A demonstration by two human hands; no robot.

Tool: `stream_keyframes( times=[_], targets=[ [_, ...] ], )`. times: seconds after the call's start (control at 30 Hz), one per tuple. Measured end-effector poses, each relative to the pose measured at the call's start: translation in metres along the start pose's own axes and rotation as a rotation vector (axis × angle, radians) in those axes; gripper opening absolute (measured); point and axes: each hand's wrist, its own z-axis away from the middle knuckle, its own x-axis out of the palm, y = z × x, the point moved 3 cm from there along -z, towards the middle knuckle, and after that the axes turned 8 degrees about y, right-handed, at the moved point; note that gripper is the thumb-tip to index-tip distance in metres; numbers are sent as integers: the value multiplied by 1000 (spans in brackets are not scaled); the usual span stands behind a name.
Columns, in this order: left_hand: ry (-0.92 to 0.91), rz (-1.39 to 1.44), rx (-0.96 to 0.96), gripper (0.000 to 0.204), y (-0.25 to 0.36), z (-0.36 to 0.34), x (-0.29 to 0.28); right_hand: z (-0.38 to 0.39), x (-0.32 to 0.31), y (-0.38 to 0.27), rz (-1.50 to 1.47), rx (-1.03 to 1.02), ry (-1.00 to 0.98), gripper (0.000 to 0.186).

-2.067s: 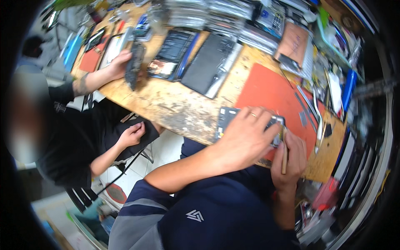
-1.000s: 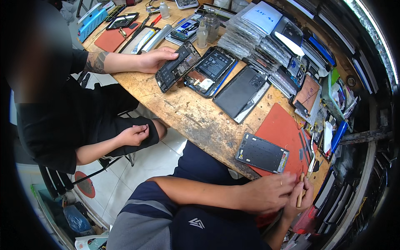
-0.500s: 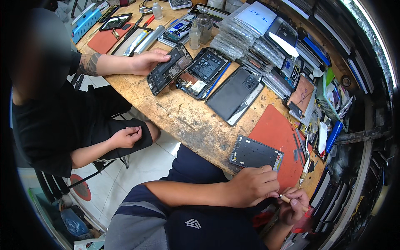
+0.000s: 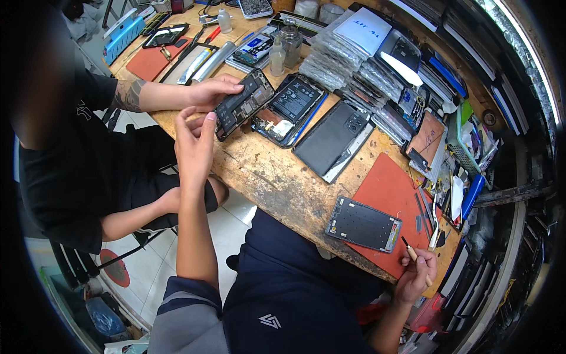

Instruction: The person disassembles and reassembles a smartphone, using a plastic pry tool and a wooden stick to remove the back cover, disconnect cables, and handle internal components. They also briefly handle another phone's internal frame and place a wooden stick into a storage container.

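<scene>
A co-worker's hand (image 4: pixel 217 89) holds an opened phone (image 4: pixel 244 105), its dark battery and inner parts facing up, tilted above the bench. Beside its left edge is my left hand (image 4: pixel 196 141), thumb and fingers apart, fingertips close to the phone; whether they touch it is unclear. My right hand (image 4: pixel 415 276) grips a slim tool with a light wooden handle (image 4: pixel 413 253) and a dark tip, pointing up over the bench's near right corner. Next to that tip, a black phone frame (image 4: pixel 364 224) lies partly on a red mat (image 4: pixel 386 189).
Another opened phone (image 4: pixel 290 106) and a black phone back cover (image 4: pixel 333 138) lie mid-bench. Bagged parts (image 4: pixel 333 59) are stacked behind them, near a glass jar (image 4: pixel 290 41) and a dropper bottle (image 4: pixel 277 57). A green basket (image 4: pixel 463 141) stands far right. The co-worker's knee is by the bench's left edge.
My left hand has left the wooden-handled tool and swung far left to the co-worker's phone. My right hand keeps the tool, now tilted with its tip up. The co-worker's phone has shifted slightly.
</scene>
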Motion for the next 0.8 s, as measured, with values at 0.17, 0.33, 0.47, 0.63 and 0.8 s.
stream_keyframes(
  times=[0.17,0.33,0.47,0.63,0.8],
  targets=[
    [-203,344,-228,52,-7,-14,18,1,6,4,137,-52,-14,23],
    [-489,822,-448,38,20,35,26,4,4,5,129,-82,-24,23],
    [-450,865,-352,44,44,73,30,7,4,6,155,-82,-19,22],
    [-532,988,-260,56,69,92,50,7,10,4,197,-130,-53,21],
    [-669,1014,-261,57,75,101,52,9,13,4,215,-146,-37,22]
  ],
)
